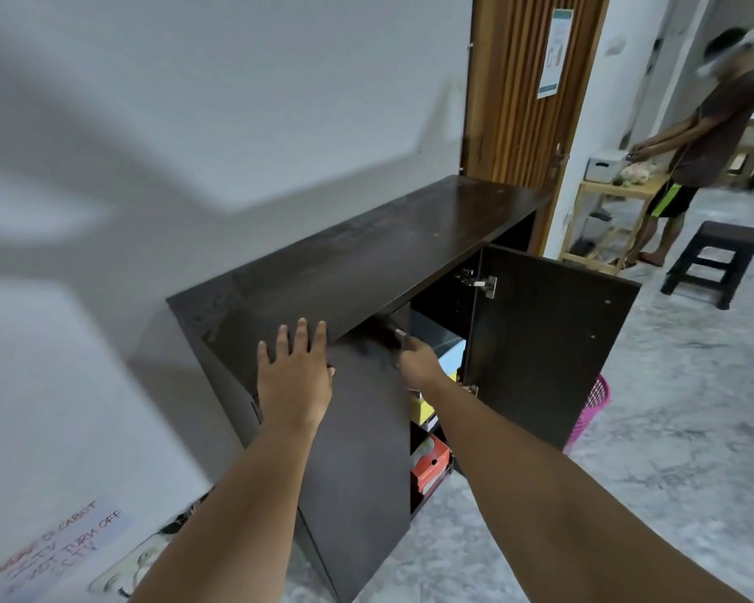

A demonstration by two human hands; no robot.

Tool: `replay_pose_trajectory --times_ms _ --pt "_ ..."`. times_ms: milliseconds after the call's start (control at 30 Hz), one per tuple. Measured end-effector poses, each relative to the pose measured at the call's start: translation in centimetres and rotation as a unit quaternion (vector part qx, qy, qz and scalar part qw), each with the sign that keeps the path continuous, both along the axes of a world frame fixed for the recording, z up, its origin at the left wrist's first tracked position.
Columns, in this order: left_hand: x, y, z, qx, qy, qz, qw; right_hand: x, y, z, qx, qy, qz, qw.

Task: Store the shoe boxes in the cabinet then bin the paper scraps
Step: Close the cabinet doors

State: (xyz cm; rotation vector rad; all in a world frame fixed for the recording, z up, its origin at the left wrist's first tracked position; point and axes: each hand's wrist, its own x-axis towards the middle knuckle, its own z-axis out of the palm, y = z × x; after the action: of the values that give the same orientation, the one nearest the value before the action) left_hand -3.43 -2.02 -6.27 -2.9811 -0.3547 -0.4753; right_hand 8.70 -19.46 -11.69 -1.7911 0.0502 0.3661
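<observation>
A dark brown cabinet (366, 254) stands against the white wall. Its right door (549, 350) hangs wide open; its left door (362, 437) is nearly closed. Inside I see a light blue shoe box (453, 356), a yellow box (423, 409) and an orange-red shoe box (429, 461). My left hand (294, 372) lies flat with straight fingers on the upper part of the left door, at the cabinet's top edge. My right hand (416, 356) grips the left door's metal handle (399, 332); motion blur hides its fingers.
A pink plastic basket (590, 411) stands on the floor behind the open door. A dark stool (714, 258), a wooden rack (606, 219) and a standing person (697, 141) are at the far right. A power strip (127, 572) lies by the wall at lower left.
</observation>
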Motion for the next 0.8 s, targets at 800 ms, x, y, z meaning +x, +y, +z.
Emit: replay_pose_trajectory --times_ms 800 --pt "18.3 -7.0 3.1 0.022 0.194 -0.116 0.974 15.6 -31.6 7.3 -0.565 -0.068 -0.053 0.820"
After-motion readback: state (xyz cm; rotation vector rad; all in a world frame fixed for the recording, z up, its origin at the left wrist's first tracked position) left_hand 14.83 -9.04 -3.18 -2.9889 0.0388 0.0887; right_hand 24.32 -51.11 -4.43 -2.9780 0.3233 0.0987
